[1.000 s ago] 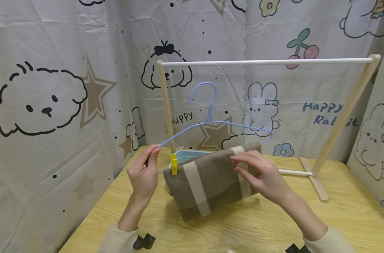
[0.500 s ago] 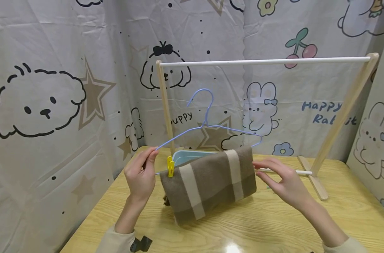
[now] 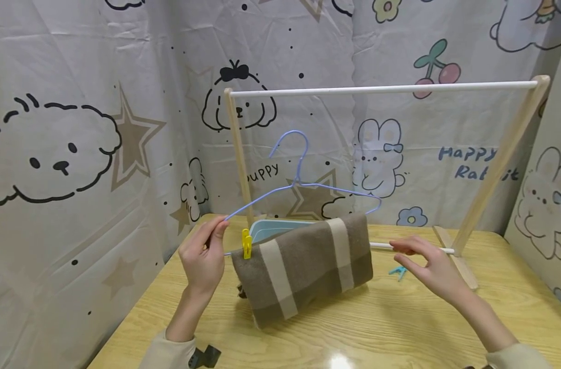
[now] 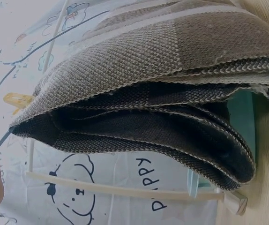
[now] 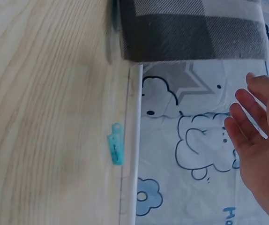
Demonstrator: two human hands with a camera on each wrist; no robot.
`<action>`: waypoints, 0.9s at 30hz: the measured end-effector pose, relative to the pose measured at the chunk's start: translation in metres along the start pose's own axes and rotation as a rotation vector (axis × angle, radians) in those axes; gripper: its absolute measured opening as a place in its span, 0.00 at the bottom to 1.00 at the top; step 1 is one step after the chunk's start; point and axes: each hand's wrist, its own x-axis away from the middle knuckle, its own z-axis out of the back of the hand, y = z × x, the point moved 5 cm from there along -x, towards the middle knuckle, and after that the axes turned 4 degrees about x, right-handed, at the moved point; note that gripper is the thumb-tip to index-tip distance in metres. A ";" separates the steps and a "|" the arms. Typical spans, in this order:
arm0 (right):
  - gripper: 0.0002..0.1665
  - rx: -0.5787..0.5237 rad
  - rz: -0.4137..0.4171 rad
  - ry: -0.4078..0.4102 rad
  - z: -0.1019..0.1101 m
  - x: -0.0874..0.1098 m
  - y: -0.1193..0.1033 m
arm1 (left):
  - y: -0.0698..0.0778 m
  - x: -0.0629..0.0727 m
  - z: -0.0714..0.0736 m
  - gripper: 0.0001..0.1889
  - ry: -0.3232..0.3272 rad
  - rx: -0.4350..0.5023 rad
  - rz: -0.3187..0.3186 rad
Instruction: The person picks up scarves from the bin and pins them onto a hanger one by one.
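1. Left hand pinches the left end of the blue hanger, held above the table.
2. Brown striped cloth hangs over the hanger bar between both hands, fastened by a yellow clip.
3. Right hand, fingers spread and holding nothing, hovers right of the cloth, near a teal clip.
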 end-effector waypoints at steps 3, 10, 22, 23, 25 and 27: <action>0.20 0.006 -0.035 -0.018 -0.003 0.005 0.010 | -0.001 0.002 0.002 0.11 0.004 -0.005 0.000; 0.16 0.027 -0.081 -0.070 -0.011 0.013 0.029 | -0.003 0.004 0.002 0.12 -0.003 -0.021 -0.001; 0.17 0.014 -0.115 -0.211 -0.035 0.017 0.062 | -0.007 0.007 0.007 0.13 0.016 -0.015 -0.002; 0.17 0.015 -0.124 -0.230 -0.035 0.017 0.064 | -0.007 0.007 0.008 0.13 0.017 -0.014 0.000; 0.18 0.018 -0.137 -0.268 -0.037 0.018 0.068 | -0.007 0.008 0.008 0.14 0.019 -0.013 0.000; 0.19 0.024 -0.147 -0.301 -0.038 0.020 0.072 | -0.007 0.008 0.009 0.14 0.018 -0.013 0.000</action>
